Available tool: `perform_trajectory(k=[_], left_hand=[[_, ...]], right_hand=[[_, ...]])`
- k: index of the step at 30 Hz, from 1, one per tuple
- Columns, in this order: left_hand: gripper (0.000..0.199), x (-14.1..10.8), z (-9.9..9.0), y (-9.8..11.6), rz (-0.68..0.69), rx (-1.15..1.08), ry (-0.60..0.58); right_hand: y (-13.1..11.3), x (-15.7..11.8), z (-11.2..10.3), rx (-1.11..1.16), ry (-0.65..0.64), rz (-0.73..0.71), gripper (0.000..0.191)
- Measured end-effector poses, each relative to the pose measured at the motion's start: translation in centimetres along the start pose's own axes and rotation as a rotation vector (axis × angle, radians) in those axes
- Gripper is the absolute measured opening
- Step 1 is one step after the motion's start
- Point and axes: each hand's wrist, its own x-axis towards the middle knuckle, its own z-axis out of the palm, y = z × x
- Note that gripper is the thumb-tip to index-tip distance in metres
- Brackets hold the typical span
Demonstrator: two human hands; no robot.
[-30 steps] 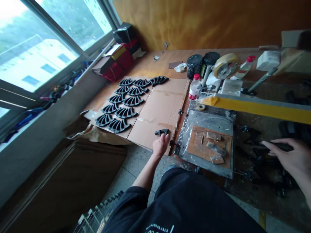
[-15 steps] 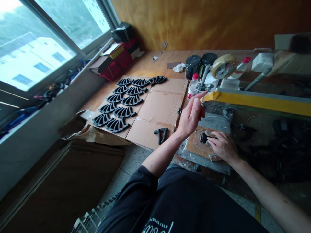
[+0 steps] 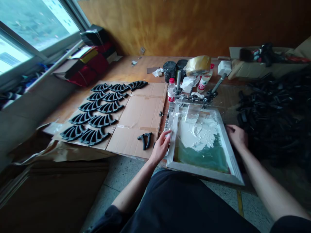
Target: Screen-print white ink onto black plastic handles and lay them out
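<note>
A screen-printing frame (image 3: 171, 142) with pale metal rails lies lowered in front of me. White ink (image 3: 201, 134) is smeared over its green mesh (image 3: 194, 158), and a clear-looking squeegee blade (image 3: 193, 113) rests near the far end. At the left rail, my left hand (image 3: 161, 147) is closed on the frame's edge with thumb and fingers. My right hand (image 3: 236, 136) is beside the right rail, its fingers curled; what they hold, if anything, is hidden. Left of my left hand, two curved black handle-like parts (image 3: 145, 140) lie on cardboard (image 3: 136, 111).
Rows of black curved parts (image 3: 97, 119) cover the cardboard's left side. Behind the frame stand hinge clamps (image 3: 206, 97), red-capped bottles (image 3: 171, 90), black tubs (image 3: 169, 71) and a tape roll (image 3: 198, 65). A dark heap of parts (image 3: 269, 119) lies at right.
The raised screen frame has come down flat, covering the board and the small black part that my right hand was touching. My left hand has lowered with it; my right has moved out beside the frame.
</note>
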Motion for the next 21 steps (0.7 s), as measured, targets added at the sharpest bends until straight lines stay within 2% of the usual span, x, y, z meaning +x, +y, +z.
perform_trajectory(k=[2,4,6,9,11,13,18,21], left_hand=[[0.050,0.3,0.5,-2.0,-0.067,0.139,0.013],[0.051,0.9,0.9,-3.4,-0.110,0.273,0.023],[0.052,1.6,1.2,-4.3,-0.125,0.367,0.017],[0.052,2.2,1.3,-5.1,-0.120,0.427,-0.010],[0.052,2.4,1.2,-5.5,-0.114,0.426,-0.024],[0.051,2.5,1.1,-6.0,-0.109,0.411,-0.026],[0.051,2.5,1.1,-6.4,-0.102,0.398,-0.033],[0.050,2.4,1.2,-6.1,-0.112,0.410,-0.029]], right_hand=[[-1.7,1.7,-0.6,-0.024,0.101,-0.026,0.037],[-5.3,3.2,0.2,-0.046,0.121,-0.190,0.051],[-9.3,4.4,1.8,-0.094,0.024,-0.373,0.058],[-13.2,4.8,4.0,-0.217,-0.232,-0.448,0.031],[-13.9,3.7,4.9,-0.298,-0.334,-0.444,0.014],[-13.5,1.7,5.2,-0.353,-0.352,-0.494,0.006],[-11.6,-3.4,3.6,-0.284,-0.443,-0.819,0.023],[-11.0,-3.8,1.9,-0.193,-0.531,-0.903,0.024]])
